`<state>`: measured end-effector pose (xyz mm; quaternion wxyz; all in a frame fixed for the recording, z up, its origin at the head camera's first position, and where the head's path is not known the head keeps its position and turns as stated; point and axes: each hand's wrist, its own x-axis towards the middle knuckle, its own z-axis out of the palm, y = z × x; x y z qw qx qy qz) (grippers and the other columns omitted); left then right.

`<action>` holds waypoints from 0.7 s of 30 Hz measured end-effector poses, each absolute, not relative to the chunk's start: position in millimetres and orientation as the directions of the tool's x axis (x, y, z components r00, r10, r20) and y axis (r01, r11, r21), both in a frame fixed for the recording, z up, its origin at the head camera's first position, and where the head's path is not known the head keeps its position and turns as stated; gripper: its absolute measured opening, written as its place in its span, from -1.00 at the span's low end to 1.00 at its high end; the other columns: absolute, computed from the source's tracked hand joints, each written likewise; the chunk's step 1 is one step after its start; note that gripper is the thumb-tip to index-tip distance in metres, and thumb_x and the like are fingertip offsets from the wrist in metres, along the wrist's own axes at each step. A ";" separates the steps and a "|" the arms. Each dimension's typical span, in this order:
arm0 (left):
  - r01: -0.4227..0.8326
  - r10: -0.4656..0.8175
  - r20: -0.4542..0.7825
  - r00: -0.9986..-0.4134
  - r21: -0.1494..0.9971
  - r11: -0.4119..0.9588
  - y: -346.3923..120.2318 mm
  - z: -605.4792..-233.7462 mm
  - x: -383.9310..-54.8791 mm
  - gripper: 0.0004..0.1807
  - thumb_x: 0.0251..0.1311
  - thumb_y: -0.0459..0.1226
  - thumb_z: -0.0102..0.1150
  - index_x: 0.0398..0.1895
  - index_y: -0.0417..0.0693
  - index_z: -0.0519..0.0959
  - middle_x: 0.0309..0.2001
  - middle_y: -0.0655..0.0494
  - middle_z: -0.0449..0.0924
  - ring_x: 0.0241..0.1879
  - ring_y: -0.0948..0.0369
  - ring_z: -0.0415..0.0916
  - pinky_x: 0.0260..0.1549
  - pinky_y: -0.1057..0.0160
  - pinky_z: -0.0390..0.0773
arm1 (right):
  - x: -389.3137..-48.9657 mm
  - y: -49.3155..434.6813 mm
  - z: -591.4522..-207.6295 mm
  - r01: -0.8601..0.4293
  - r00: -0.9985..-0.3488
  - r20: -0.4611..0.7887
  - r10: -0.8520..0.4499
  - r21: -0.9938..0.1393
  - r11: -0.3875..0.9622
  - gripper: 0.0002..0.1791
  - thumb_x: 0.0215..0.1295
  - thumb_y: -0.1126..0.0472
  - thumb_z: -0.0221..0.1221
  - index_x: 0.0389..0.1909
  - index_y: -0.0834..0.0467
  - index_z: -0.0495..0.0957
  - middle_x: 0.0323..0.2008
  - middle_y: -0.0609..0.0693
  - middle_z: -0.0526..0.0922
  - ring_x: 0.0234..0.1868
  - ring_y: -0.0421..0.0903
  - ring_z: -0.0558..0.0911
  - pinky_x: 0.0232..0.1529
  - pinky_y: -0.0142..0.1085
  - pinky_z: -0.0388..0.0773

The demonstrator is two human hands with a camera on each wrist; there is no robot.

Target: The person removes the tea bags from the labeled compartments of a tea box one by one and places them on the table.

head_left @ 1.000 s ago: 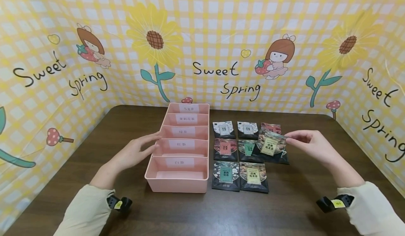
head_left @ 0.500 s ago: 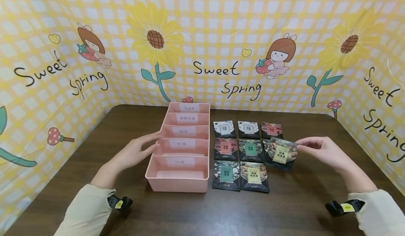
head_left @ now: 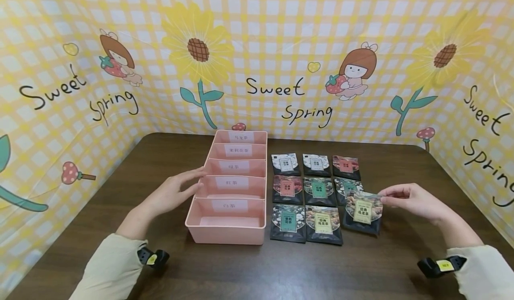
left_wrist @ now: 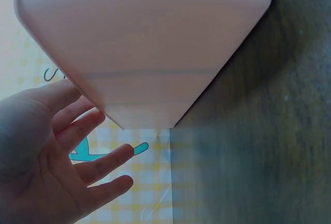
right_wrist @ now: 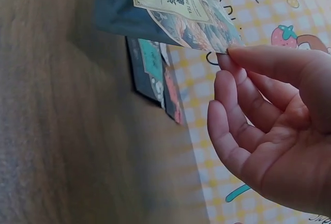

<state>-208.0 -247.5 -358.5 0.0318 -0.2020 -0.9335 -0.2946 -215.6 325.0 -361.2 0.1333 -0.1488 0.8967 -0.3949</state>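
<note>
My right hand (head_left: 413, 199) pinches a tea sachet (head_left: 363, 212) by its upper right corner, between thumb and fingertip. The sachet has a dark base, a pale yellow label and, in the right wrist view, printed words reading "oolong tea". It overlaps a green-labelled sachet (head_left: 346, 186) behind it. My left hand (head_left: 168, 197) rests against the left side of a long pink divided box (head_left: 225, 235), its fingertips right at the rim. In the left wrist view the lower fingers (left_wrist: 106, 164) are spread and relaxed beside the box wall.
Several more tea sachets lie in rows right of the box, including a red-labelled one (head_left: 287, 188) and a yellow-labelled one (head_left: 323, 224). White paper labels mark the box's compartments. A checkered cloth (head_left: 281, 36) hangs around the dark wooden table (head_left: 160, 148).
My right hand has moved right and toward the front with the yellow-labelled sachet, uncovering the green-labelled sachets beneath. My left hand has stayed at the box.
</note>
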 end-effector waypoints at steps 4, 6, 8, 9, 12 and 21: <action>0.398 0.359 0.181 -0.916 0.535 0.746 -247.3 -358.4 -208.2 -0.58 0.33 -0.19 0.02 0.22 -0.13 0.42 0.32 -0.17 0.31 0.30 -0.14 0.26 0.23 -0.18 0.27 | -217.7 325.8 -368.3 -0.162 -0.895 -0.150 -0.420 -0.769 0.619 -0.63 0.35 0.16 0.07 -0.04 0.40 0.51 -0.31 -0.29 0.68 -0.24 -0.35 0.62 -0.21 -0.41 0.59; 0.399 0.360 0.182 -0.915 0.533 0.746 -247.2 -358.4 -208.2 -0.58 0.33 -0.20 0.02 0.21 -0.13 0.42 0.31 -0.17 0.31 0.30 -0.14 0.26 0.23 -0.17 0.28 | -219.0 325.3 -371.7 -0.167 -0.882 -0.160 -0.443 -0.773 0.611 -0.63 0.35 0.18 0.06 -0.04 0.42 0.51 -0.30 -0.29 0.68 -0.25 -0.37 0.61 -0.22 -0.41 0.59; 0.400 0.360 0.183 -0.915 0.534 0.745 -247.1 -358.4 -208.2 -0.58 0.32 -0.20 0.02 0.21 -0.14 0.42 0.31 -0.17 0.31 0.30 -0.14 0.26 0.23 -0.17 0.28 | -220.0 324.6 -374.3 -0.168 -0.871 -0.171 -0.460 -0.776 0.608 -0.64 0.35 0.18 0.06 -0.04 0.42 0.52 -0.29 -0.27 0.68 -0.25 -0.39 0.60 -0.23 -0.41 0.59; 0.400 0.360 0.183 -0.915 0.535 0.745 -247.0 -358.4 -208.2 -0.58 0.32 -0.20 0.02 0.21 -0.14 0.42 0.32 -0.17 0.31 0.31 -0.14 0.25 0.23 -0.17 0.27 | -220.5 324.2 -375.4 -0.169 -0.867 -0.176 -0.467 -0.777 0.607 -0.64 0.35 0.19 0.06 -0.04 0.42 0.52 -0.28 -0.25 0.68 -0.25 -0.40 0.60 -0.23 -0.41 0.59; 0.396 0.358 0.179 -0.916 0.539 0.743 -246.9 -358.4 -208.1 -0.57 0.32 -0.20 0.02 0.22 -0.14 0.42 0.32 -0.17 0.31 0.31 -0.14 0.25 0.24 -0.18 0.27 | -221.6 322.3 -377.8 -0.157 -0.857 -0.200 -0.475 -0.777 0.610 -0.63 0.33 0.18 0.08 -0.04 0.42 0.52 -0.24 -0.16 0.69 -0.25 -0.42 0.57 -0.23 -0.43 0.58; 0.394 0.358 0.176 -0.917 0.540 0.744 -247.5 -359.1 -208.0 -0.57 0.33 -0.20 0.01 0.22 -0.13 0.42 0.32 -0.16 0.31 0.31 -0.14 0.24 0.24 -0.18 0.27 | -222.7 314.5 -386.1 -0.106 -0.863 -0.255 -0.435 -0.752 0.651 -0.60 0.26 0.17 0.16 -0.05 0.43 0.54 -0.29 0.01 0.61 -0.40 -0.35 0.45 -0.38 -0.43 0.48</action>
